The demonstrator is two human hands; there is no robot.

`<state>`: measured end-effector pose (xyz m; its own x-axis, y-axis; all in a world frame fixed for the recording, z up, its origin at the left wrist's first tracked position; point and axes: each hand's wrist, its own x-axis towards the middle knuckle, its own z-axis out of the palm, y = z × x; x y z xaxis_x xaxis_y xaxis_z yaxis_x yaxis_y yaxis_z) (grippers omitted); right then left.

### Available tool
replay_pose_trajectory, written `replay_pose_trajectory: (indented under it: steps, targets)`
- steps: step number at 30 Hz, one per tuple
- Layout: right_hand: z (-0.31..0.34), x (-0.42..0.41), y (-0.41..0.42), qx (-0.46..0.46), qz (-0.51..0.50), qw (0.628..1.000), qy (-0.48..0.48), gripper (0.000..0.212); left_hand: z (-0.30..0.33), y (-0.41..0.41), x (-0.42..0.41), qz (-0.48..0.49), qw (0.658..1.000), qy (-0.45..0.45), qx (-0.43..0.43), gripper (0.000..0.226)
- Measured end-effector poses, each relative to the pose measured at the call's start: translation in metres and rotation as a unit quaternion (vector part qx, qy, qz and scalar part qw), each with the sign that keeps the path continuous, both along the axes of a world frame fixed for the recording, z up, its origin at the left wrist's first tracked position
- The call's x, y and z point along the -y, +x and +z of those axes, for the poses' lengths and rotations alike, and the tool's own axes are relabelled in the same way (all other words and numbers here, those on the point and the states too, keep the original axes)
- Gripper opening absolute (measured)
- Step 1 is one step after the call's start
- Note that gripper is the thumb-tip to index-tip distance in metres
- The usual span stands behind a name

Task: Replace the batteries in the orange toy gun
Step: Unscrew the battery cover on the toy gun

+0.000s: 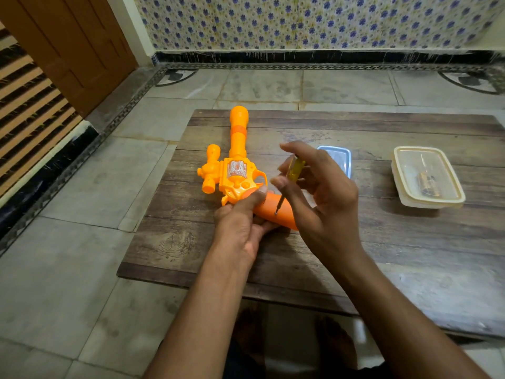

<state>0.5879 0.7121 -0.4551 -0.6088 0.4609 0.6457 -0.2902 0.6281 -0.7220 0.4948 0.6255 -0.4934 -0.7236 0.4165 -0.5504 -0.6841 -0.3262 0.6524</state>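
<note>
Toy gun (237,170), orange, on bench (355,242): left hand (240,222) grips handle; right hand (319,192) pinches screwdriver (289,181), tip on grip.

Your left hand (240,225) is curled closed, thumb stretched forward, wrist low. Your right hand (319,192) is raised beside it, fingertips (278,183) pinched together, remaining fingers fanned, forearm angled inward.

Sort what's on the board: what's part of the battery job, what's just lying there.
In the job: orange toy gun, screwdriver, left hand, right hand, clear box holding what look like batteries.
Lying about: blue lid.
</note>
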Motion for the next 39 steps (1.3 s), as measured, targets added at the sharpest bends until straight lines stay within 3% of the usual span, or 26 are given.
replay_pose_trajectory:
  steps: [3,6,8,14,19,24,30,35,39]
  targets:
    - [-0.0011,0.0007,-0.0023,-0.006,-0.033,0.999,0.038,0.04,0.0014,0.0008,0.0007,-0.006,1.0,-0.003,-0.005,0.041]
    - [-0.0008,0.0019,-0.0016,-0.004,0.01,0.999,-0.034,0.045,0.0039,0.0006,-0.0003,-0.005,1.0,-0.008,0.001,0.04]
    - [-0.0016,0.002,0.0002,0.004,0.032,0.998,-0.056,0.038,0.0026,-0.0001,0.0001,-0.002,1.0,-0.008,0.003,0.041]
    - [0.0,0.0022,-0.0038,0.005,-0.043,0.997,0.061,0.031,0.002,0.0003,0.002,0.0,1.0,-0.001,-0.001,0.046]
    - [-0.0007,0.0025,-0.0019,-0.003,0.03,1.0,0.006,0.037,0.0018,0.0,0.0014,-0.004,1.0,-0.004,-0.009,0.04]
    - [-0.0001,0.0025,-0.004,-0.002,-0.028,0.998,0.061,0.038,0.0005,0.0001,0.0022,-0.003,1.0,0.007,-0.006,0.046]
    - [-0.0021,0.0049,-0.002,-0.002,0.047,0.998,-0.05,0.034,0.0015,-0.0007,0.0012,-0.004,1.0,-0.006,-0.009,0.043]
    - [-0.0018,0.0039,-0.0045,0.023,-0.023,0.998,0.056,0.037,0.0014,-0.0004,0.0026,-0.001,1.0,0.0,-0.005,0.044]
    - [-0.007,0.0018,-0.0072,0.01,-0.004,0.999,0.031,0.049,0.0002,-0.0012,0.0025,-0.004,1.0,-0.014,-0.002,0.049]
